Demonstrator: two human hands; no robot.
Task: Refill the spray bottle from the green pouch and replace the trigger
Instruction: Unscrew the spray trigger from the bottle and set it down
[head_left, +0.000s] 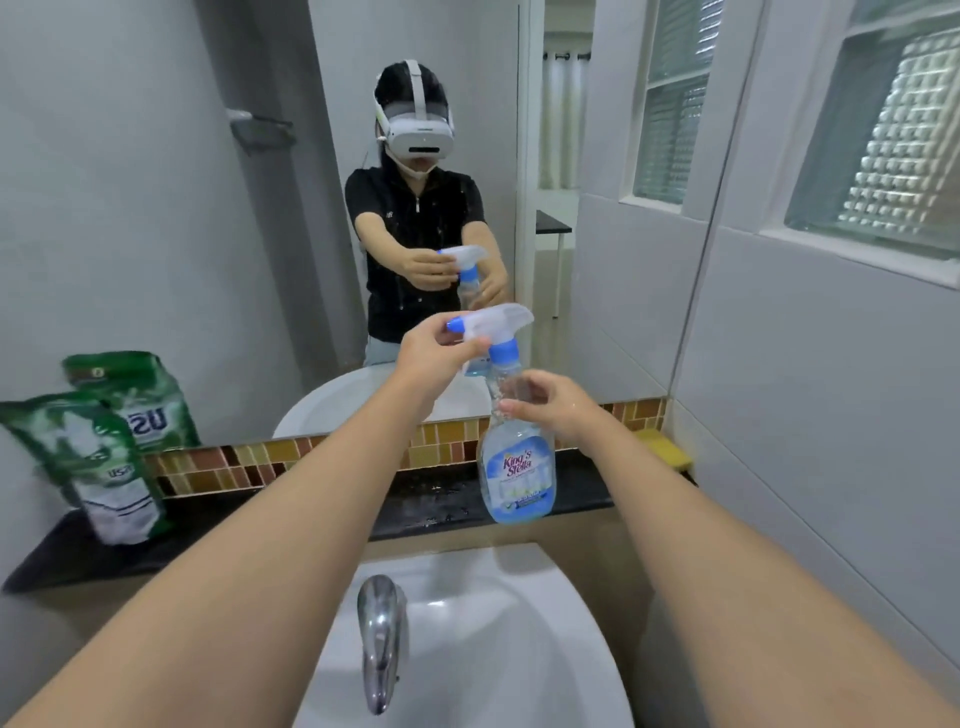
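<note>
Holding the spray bottle (517, 467) upright in mid-air at the centre of the frame, above the black desk (571, 499) and the white sink (467, 649). Left hand (434, 353) curling round the white trigger head (493, 319), thumb and fingers pinching it just behind the blue nozzle tip, at the upper centre. Blue collar of the trigger sitting on the bottle's neck; whether it is screwed tight, cannot tell. Right hand (545, 405) gripping the clear neck of the bottle just below that collar, fingers wrapped round it from the right. Pale blue liquid showing through the lower body, behind the label. Green pouch (98, 467) leaning at the left edge of the frame, standing on the desk against the wall, well apart from the bottle, doubling in the mirror (208, 208) behind it. Chrome tap (382, 639) pointing down at the lower centre. Yellow sponge (670, 447) lying at the right end of the desk, by the tiled strip.
</note>
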